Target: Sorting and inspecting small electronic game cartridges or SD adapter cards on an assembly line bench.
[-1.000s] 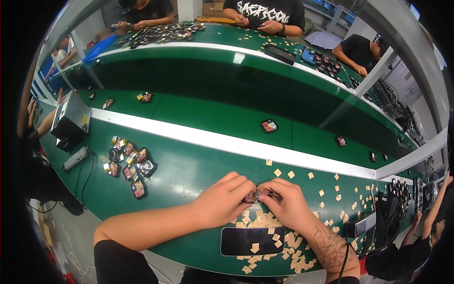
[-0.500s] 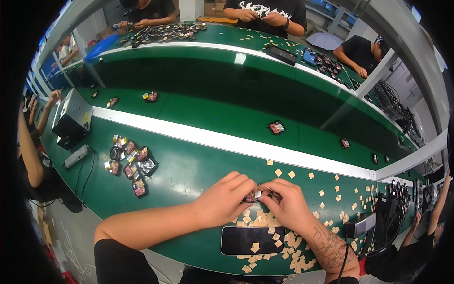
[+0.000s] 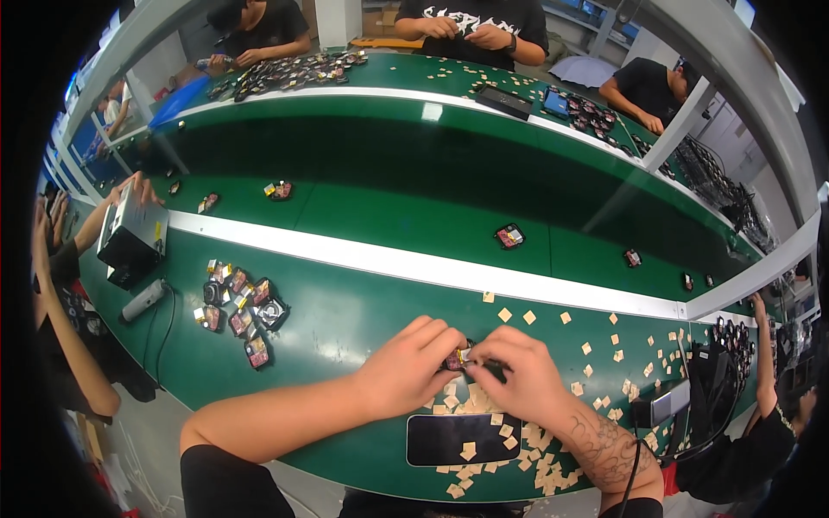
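Note:
A small black electronic module (image 3: 455,359), with a reddish face and a shiny silver-yellow piece at its right side, is held low over the green workbench. My left hand (image 3: 415,364) closes round its left side, with the fingers over the top and the thumb below. At its right edge, my right hand (image 3: 515,373) has thumb and fingertips bent in a pinch against the silver piece. The fingers partly cover the module. Beneath my hands, small beige square pieces (image 3: 471,401) lie scattered, some on a dark flat phone-like slab (image 3: 449,442).
Similar modules (image 3: 242,306) lie grouped at the left, beside a grey cylindrical tool (image 3: 143,300) with a cord. A black-and-silver box (image 3: 131,235) has a co-worker's hand on it. A white rail (image 3: 389,262) borders the green conveyor (image 3: 389,216), which carries several modules. A cabled device (image 3: 663,404) stands right.
My right fingertips have shifted slightly up and left along the module's edge. At the far left, a co-worker's hand has come onto the box. Modules on the conveyor sit slightly differently in view.

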Demonstrator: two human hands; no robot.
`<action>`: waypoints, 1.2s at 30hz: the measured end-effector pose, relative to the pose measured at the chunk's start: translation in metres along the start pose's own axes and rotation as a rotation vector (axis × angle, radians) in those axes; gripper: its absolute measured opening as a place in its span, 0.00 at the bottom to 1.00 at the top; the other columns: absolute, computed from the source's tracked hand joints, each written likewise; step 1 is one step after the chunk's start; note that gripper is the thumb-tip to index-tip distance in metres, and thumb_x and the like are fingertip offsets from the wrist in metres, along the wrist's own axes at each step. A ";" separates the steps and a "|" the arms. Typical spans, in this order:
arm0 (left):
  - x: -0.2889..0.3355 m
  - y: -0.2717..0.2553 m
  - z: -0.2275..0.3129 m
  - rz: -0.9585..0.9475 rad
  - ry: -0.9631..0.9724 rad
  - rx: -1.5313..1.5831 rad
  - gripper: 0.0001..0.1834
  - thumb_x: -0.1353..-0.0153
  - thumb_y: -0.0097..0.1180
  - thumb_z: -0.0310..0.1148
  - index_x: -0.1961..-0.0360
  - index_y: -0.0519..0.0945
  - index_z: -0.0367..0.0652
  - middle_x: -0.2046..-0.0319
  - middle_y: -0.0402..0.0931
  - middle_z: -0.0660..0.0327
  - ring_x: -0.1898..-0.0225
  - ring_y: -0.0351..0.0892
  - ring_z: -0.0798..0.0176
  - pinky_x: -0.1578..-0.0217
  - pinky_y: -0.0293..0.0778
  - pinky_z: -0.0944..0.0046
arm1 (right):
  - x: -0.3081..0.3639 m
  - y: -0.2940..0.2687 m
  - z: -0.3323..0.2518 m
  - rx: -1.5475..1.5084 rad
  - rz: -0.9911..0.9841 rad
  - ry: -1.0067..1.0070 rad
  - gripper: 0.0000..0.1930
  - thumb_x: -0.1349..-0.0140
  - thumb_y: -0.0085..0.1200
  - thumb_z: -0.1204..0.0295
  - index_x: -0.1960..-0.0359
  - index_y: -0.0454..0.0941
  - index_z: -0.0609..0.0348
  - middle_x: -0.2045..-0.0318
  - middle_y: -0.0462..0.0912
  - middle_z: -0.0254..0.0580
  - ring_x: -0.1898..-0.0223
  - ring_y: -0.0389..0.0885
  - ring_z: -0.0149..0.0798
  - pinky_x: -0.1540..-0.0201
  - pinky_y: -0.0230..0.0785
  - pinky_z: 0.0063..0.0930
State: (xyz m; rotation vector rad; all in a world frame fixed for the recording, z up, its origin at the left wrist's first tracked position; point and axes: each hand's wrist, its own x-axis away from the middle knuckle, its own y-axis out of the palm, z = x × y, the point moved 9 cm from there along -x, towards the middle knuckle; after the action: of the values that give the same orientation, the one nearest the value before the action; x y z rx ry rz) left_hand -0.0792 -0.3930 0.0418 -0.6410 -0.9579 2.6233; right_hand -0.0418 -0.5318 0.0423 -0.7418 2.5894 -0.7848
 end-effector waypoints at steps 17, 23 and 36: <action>0.006 0.002 -0.015 -0.037 -0.325 0.386 0.15 0.32 0.67 0.21 0.47 0.78 0.37 0.55 0.84 0.55 0.58 0.86 0.66 0.62 0.81 0.64 | -0.003 0.005 0.011 -0.346 -0.162 0.167 0.10 0.33 0.66 0.82 0.52 0.80 0.65 0.71 0.79 0.28 0.75 0.66 0.17 0.74 0.59 0.18; -0.022 0.010 -0.007 0.019 -0.134 0.298 0.14 0.28 0.63 0.23 0.46 0.74 0.38 0.69 0.82 0.59 0.75 0.79 0.69 0.72 0.73 0.63 | 0.001 0.015 0.038 -0.551 -0.039 0.170 0.13 0.35 0.67 0.82 0.52 0.79 0.65 0.69 0.82 0.33 0.77 0.70 0.17 0.76 0.60 0.18; -0.061 -0.120 -0.160 0.203 -0.504 -0.551 0.19 0.32 0.66 0.38 0.45 0.81 0.40 0.54 0.83 0.47 0.48 0.85 0.44 0.49 0.80 0.48 | -0.006 -0.039 0.024 -0.087 0.226 0.003 0.08 0.24 0.50 0.76 0.61 0.79 0.66 0.74 0.79 0.42 0.74 0.75 0.35 0.66 0.68 0.30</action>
State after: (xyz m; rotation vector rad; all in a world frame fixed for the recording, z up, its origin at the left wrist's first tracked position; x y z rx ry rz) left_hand 0.0650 -0.2413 0.0310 -0.1759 -1.8931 2.7565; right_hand -0.0113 -0.5666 0.0470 -0.4604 2.6634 -0.6080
